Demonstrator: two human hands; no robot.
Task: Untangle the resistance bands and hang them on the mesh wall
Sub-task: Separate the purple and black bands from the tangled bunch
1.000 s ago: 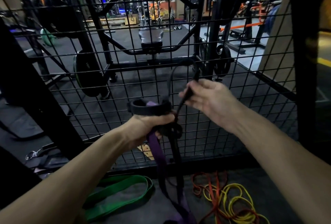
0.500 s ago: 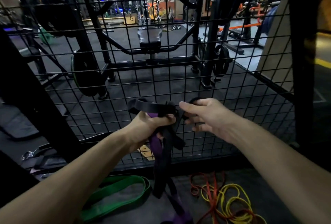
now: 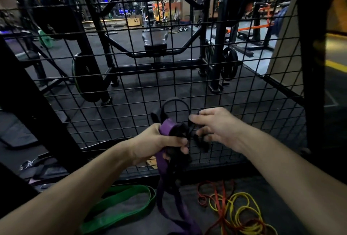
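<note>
My left hand grips a tangled bundle of a purple band and a black band in front of the black mesh wall. The purple band hangs down to the floor; a loop of the black band stands up above my fist. My right hand pinches a strand of the black band just right of the bundle. A green band lies on the floor at lower left. Yellow bands and red-orange bands lie tangled at lower right.
A thick black post slants at the left and another upright stands at the right. Black straps with a metal clip lie at lower left. Behind the mesh are a weight rack, plates and a bench.
My right hand has dropped from pulling the black band up high to just beside my left fist. The black loop now stands slack above the bundle, and more purple shows.
</note>
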